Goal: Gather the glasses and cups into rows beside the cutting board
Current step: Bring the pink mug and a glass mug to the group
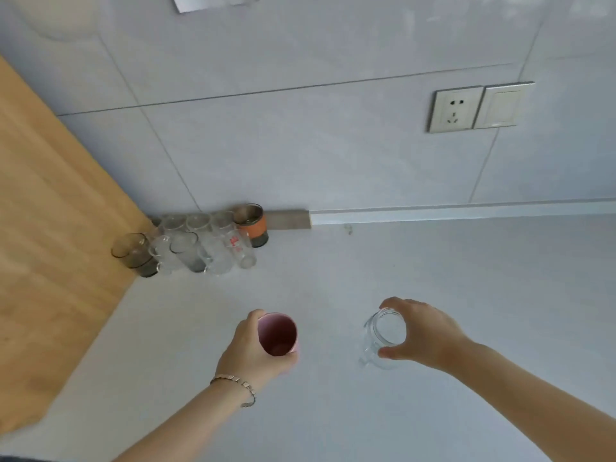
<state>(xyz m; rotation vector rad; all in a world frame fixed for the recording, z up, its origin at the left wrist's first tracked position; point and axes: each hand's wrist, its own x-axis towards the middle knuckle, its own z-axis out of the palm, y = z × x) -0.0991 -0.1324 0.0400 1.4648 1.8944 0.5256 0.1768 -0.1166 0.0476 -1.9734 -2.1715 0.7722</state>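
Note:
My left hand [248, 348] grips a pink cup [278, 333] from its left side, low in the middle of the white counter. To its right, my right hand [421, 331] holds a clear glass mug [381, 338] by the rim, fingers wrapped around the top. Far back against the wall, several clear glasses [200, 245] stand in two rows next to the wooden cutting board [50, 235]. A smoky dark glass [133, 253] stands at the left end of the front row. At the right end of the back row stands a cup with an orange band [251, 225].
The white counter [400, 278] stretches right of the rows. A grey tiled wall rises behind, with a socket and switch [476, 106] at upper right. A grey strip [288, 220] lies along the wall base beside the banded cup.

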